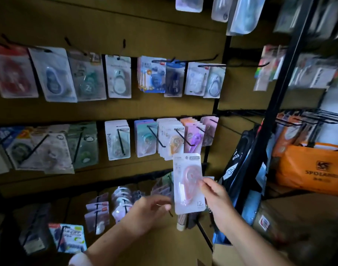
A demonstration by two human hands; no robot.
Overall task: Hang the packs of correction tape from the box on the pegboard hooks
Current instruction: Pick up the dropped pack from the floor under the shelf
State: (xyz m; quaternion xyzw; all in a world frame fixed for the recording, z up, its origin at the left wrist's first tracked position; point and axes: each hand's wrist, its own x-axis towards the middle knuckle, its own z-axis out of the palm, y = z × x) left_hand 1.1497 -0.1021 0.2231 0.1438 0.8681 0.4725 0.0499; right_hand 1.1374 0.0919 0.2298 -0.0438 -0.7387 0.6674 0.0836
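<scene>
Both arms reach up from 6 o'clock. Right hand (215,191) pinches a pack (188,181) by its 3 o'clock edge, held upright. Left hand (149,210) sits at the pack's 8 o'clock, fingers loosely curled, fingertips right by its corner.

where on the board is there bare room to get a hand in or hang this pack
Free: the bare hook jutting out at the upper row's right end, and the bare board strip between the upper and middle rows. Crowded: the middle row right above the pink pack in the right hand, with stacks edge to edge. The left hand hovers beside the pack.
</scene>
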